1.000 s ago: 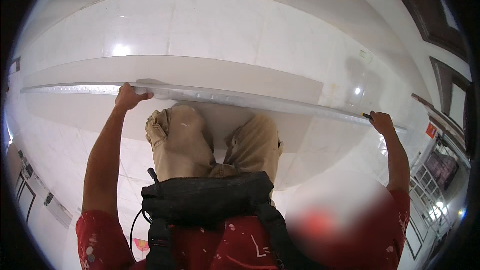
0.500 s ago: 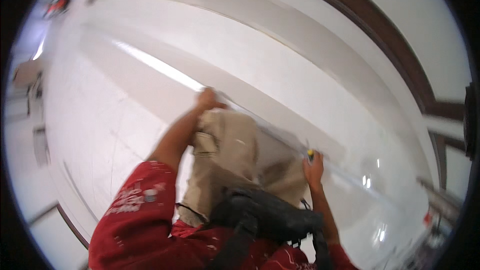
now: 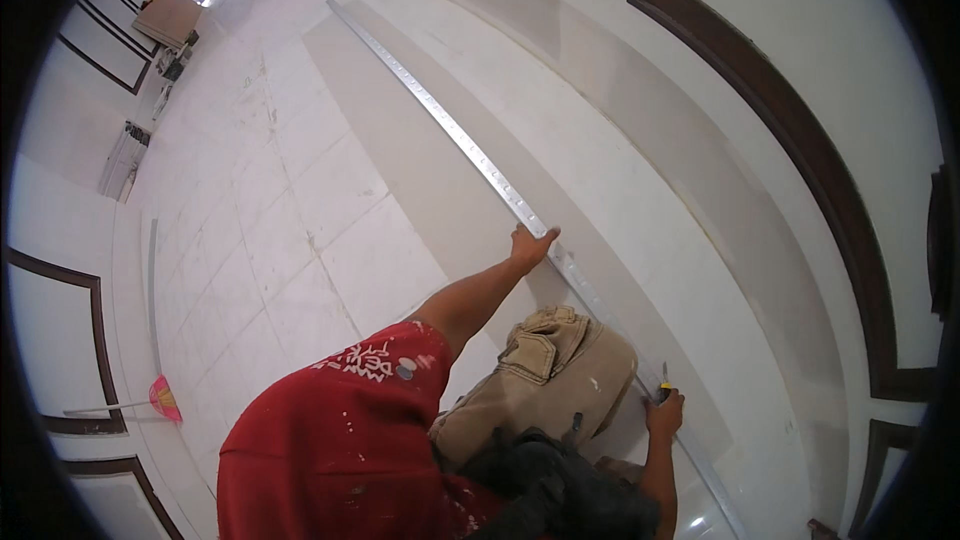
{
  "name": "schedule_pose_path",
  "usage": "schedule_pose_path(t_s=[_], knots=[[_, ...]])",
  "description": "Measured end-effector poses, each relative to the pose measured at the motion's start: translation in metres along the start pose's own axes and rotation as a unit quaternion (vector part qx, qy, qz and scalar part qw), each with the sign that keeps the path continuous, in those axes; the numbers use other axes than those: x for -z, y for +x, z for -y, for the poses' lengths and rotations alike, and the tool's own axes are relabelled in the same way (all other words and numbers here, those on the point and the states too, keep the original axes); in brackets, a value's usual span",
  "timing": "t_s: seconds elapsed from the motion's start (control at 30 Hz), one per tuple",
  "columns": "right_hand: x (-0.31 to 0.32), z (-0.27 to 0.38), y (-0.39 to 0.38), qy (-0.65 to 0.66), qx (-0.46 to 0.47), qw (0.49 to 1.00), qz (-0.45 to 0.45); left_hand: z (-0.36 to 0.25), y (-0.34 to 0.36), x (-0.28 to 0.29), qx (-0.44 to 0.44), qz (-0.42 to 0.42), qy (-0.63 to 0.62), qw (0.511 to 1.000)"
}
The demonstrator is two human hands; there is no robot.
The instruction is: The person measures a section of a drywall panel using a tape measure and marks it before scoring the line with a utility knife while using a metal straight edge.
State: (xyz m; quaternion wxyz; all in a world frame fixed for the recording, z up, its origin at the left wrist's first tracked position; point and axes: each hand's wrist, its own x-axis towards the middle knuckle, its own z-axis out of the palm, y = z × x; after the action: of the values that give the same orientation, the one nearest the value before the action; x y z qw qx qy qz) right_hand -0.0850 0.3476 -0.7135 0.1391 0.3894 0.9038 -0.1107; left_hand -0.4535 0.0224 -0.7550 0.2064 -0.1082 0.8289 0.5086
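A long silver metal channel (image 3: 455, 130), with a row of marks or holes along it, lies lengthwise over a grey board (image 3: 360, 105) on the floor. My left hand (image 3: 534, 244) grips the channel near its middle, thumb on the far side. Nearer my body, my right hand (image 3: 665, 413) is closed around a small knife-like tool (image 3: 666, 386) with a yellow and black handle and a thin tip pointing away from me. This hand is right at the channel's edge; whether it also presses on the metal is unclear. My bent knee in tan trousers (image 3: 570, 360) is beside the channel.
Pale floor tiles (image 3: 270, 230) spread out to the left. A pink dustpan (image 3: 164, 398) with a long handle is by the left wall. Cardboard (image 3: 168, 18) leans far left. A curved wall with dark brown trim (image 3: 780, 70) runs along the right.
My view has turned, so the channel, board and both hands appear farther right and lower. The blur has gone. Both hands remain at the channel, the tool still in the right.
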Motion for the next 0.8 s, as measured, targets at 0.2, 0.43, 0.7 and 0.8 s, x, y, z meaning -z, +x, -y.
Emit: schedule_pose_path(t_s=[0.2,0.43,0.7,0.8], knots=[[-0.005,-0.009,0.011,0.005,0.025,1.0,0.004,-0.008,0.019,-0.02,0.028,-0.042,-0.033,0.998],[0.027,-0.079,0.099,0.016,0.019,0.998,-0.06,-0.071,0.038,-0.063,-0.149,0.083,0.106,0.98],[0.05,-0.09,0.185,-0.067,0.051,0.993,-0.089,0.0,-0.029,-0.022,-0.269,0.155,0.335,0.89],[0.057,-0.074,0.205,-0.006,-0.044,0.993,-0.108,0.015,-0.028,0.001,-0.276,0.143,0.366,0.877]])
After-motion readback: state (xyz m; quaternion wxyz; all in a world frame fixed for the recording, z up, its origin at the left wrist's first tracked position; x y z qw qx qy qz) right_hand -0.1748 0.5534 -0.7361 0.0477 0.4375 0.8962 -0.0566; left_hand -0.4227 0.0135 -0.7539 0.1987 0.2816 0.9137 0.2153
